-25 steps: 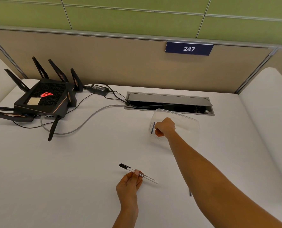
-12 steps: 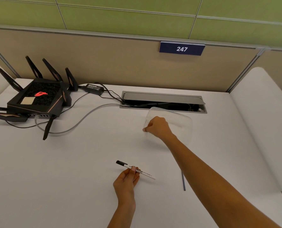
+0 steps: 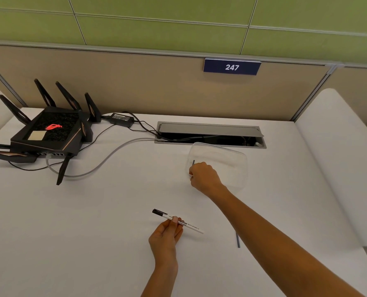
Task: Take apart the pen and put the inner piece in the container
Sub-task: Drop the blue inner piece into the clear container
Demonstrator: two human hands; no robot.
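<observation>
- The container (image 3: 232, 155) I saw was clear, glossy plastic.
- The surface (image 3: 92, 221) looked matt white and smooth.
- The pen (image 3: 178, 221) looked like smooth white plastic.

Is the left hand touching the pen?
Touching. The head view shows the left hand pinching the pen mid-barrel between thumb and fingers, just above the desk.

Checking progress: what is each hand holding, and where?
Left hand pinches the pen mid-barrel. Right hand holds the thin inner piece by its lower end, at the container.
</observation>
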